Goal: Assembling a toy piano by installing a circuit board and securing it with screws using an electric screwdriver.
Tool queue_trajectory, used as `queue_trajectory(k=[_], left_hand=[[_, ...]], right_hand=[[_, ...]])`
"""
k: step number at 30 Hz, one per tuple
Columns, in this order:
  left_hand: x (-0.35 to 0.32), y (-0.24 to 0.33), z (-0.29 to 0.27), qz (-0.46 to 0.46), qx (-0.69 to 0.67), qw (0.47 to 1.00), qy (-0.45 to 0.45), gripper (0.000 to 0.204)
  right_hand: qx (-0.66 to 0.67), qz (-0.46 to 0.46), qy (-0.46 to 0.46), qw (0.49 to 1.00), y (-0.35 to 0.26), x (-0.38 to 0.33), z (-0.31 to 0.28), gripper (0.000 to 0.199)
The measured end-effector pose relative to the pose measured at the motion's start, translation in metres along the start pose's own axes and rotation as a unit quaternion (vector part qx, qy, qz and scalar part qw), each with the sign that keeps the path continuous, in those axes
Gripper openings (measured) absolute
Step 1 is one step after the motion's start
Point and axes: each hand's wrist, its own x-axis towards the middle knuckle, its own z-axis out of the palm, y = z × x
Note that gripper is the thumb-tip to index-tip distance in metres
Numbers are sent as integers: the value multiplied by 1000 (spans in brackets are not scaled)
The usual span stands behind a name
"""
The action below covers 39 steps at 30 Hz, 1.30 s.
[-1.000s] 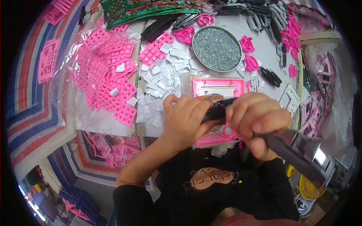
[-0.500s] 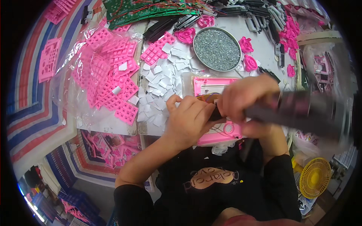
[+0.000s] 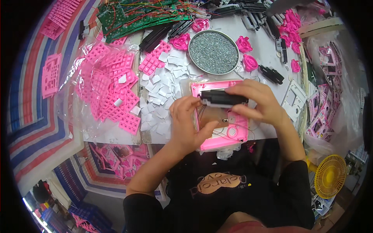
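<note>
head view, both hands' fingers (image 3: 185,106) gripping black part (image 3: 222,98) over pink casing (image 3: 237,136), clear bag of pink keypads (image 3: 110,91) left

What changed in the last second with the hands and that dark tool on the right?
The right hand let go of the dark tool, now out of sight, and moved onto the black part, which both hands now hold over the pink case. The left hand stayed put, as did the round tray of screws.

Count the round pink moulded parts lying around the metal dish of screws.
6 visible: one left of the dish, one above it, two right of it, two farther right. More may hide in the clutter.
</note>
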Motion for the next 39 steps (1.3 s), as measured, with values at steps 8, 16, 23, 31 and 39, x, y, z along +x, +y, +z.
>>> queue_trajectory(k=[8,16,23,31,39], left_hand=[[2,14,0,-96,-202,973,52,70],[18,14,-16,67,54,996,-19,65],[20,13,-16,68,63,995,-25,65],[22,15,-17,58,51,997,-29,58],[72,24,-36,-85,-38,980,-176,15]], right_hand=[[36,-34,-29,998,-1,11,-11,43],[-52,-36,18,998,-12,-2,13,53],[-54,-32,15,998,-13,-2,12,53],[-66,-22,5,998,-15,-5,13,58],[-83,-51,-15,995,-17,-5,13,58]])
